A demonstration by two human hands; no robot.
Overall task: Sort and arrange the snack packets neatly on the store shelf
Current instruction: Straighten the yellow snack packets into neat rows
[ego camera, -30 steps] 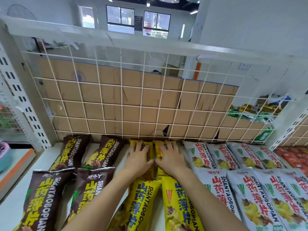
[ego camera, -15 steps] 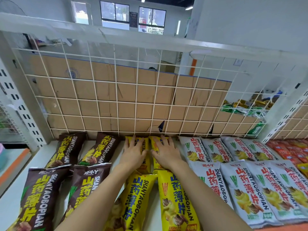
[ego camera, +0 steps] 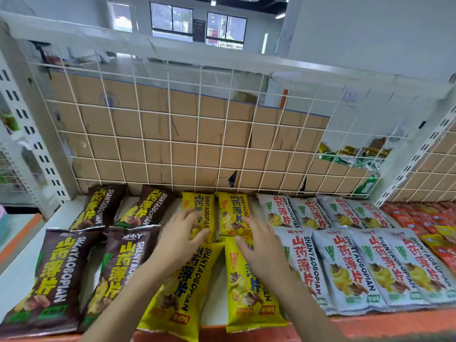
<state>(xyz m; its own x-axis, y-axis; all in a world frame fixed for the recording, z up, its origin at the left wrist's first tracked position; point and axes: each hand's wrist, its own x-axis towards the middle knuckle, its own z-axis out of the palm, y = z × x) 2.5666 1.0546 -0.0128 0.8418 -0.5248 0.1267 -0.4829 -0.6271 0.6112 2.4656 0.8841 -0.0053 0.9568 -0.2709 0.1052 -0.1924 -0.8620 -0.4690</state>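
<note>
Yellow foil snack packets fill the centre column of the white store shelf (ego camera: 14, 267). The left back yellow packet (ego camera: 197, 206) and right back yellow packet (ego camera: 233, 211) are set just beside each other, top ends at the white wire grid panel (ego camera: 172, 149). Two front yellow packets (ego camera: 249, 287) are laid below them. All long axes run front to back.

Grip state: the left hand (ego camera: 181, 233) is laid on the lower half of the left back yellow packet, fingers apart and near straight, nothing clamped. The right hand (ego camera: 256, 240) is laid flat where the right back yellow packet meets the front one, fingers spread, nothing gripped. Edges are blurred, so exact contact cannot be confirmed.

Key relation: each back packet lies straight ahead of the fingertips above it, away from the body, and each hand is nearer its own packet. Any nudge is judged to be made along the long axis or sideways to square the pair.

Surroundings: dark brown foil packets (ego camera: 116, 275) are on the left, the back two tilted, with a strip of bare shelf between them and the yellow column. Pale grey foil packets (ego camera: 340, 267) are on the right, near the right back yellow packet. Red packets (ego camera: 419, 218) are at far right, and a brown cardboard sheet (ego camera: 148, 119) is behind the grid.

Obstructions: backward travel is stopped by the grid and rightward shift is limited by the grey row. Room is left only on the left side.
</note>
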